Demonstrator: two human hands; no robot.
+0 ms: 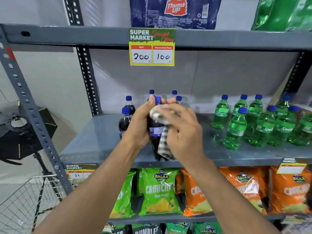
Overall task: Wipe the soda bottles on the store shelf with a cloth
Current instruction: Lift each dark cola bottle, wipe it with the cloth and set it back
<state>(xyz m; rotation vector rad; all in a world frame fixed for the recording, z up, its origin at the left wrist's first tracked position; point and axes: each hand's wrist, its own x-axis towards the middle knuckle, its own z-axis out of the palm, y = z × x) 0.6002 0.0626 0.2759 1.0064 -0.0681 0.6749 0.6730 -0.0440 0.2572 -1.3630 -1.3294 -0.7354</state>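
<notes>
— Where is the cola bottle sitting?
— Near the shelf's front edge, between both hands.
— What are they doing?
— The left hand is gripping its side; the right hand is pressing a striped cloth against its shoulder. Sprite bottles are standing well apart, rightward.

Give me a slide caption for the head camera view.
Left hand steadies a dark blue-capped cola bottle while right hand wipes it with a striped cloth.

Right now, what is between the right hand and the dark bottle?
In the head view, a striped cloth lies between the right hand and the dark bottle.
</notes>
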